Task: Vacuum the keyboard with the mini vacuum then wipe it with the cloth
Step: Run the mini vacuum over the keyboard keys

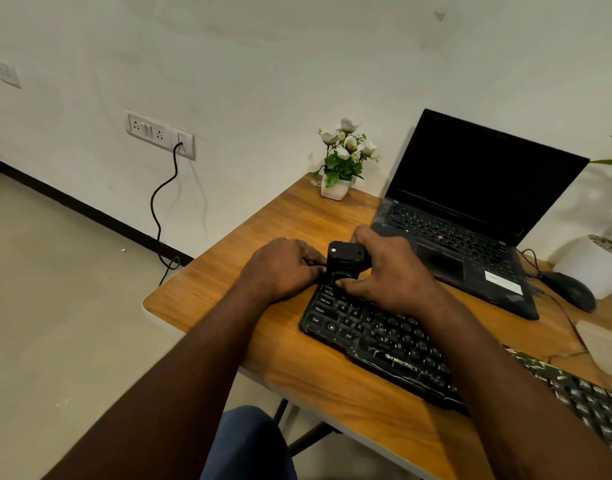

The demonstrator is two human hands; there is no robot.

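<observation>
The left hand [283,268] and right hand [391,271] curl round the black mini vacuum [346,263] standing on the Zebronics keyboard [377,337], far-left corner, with an open laptop [470,220] close at 2 o'clock, a flower pot [335,189] at 12 and a mouse [569,292] at 3.

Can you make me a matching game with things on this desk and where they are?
Things: 1 vacuum, 2 laptop, 3 flowers, 4 mouse.
Places: A right of the laptop; B table's far corner, by the wall; C between left hand and right hand, at the keyboard's corner; D behind the keyboard, screen dark.
Pairs: 1-C, 2-D, 3-B, 4-A.
</observation>
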